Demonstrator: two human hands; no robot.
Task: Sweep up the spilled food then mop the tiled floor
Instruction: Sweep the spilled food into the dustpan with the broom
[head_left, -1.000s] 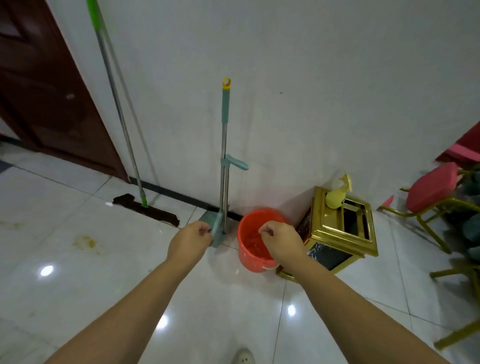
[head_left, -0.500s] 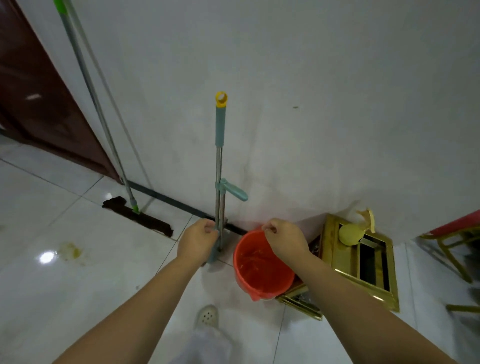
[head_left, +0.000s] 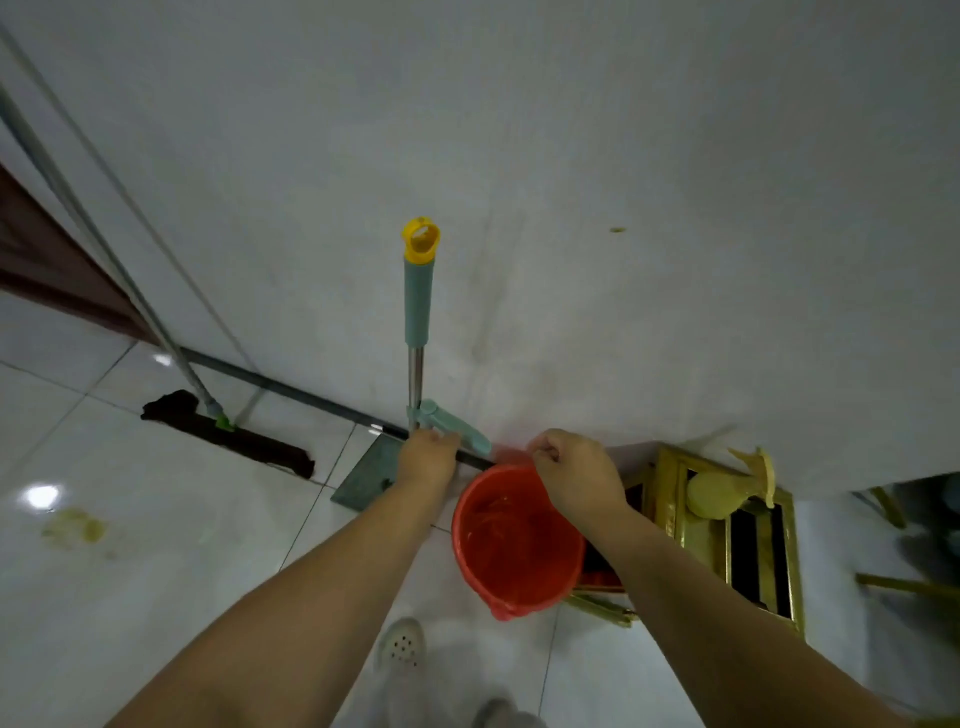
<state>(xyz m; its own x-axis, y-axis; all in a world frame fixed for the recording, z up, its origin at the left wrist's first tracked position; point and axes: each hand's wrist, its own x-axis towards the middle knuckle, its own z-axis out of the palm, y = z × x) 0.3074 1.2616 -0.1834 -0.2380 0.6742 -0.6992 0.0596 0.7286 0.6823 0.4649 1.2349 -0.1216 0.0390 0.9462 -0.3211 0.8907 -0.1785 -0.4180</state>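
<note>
Tiled floor (head_left: 156, 597) glossy, stained yellow (head_left: 72, 530), meets white wall (head_left: 571, 156).

Both bare forearms reach forward and down, converging toward middle. Left hand (head_left: 427, 458) curled in fist round upright mop pole (head_left: 414, 382), knuckles up, wrist straight. Right hand (head_left: 576, 475) also curled (thumb tucked against forefinger), at far rim of red bucket (head_left: 514, 545); what fingers pinch cannot be told. Hands near each other, not touching.
</note>
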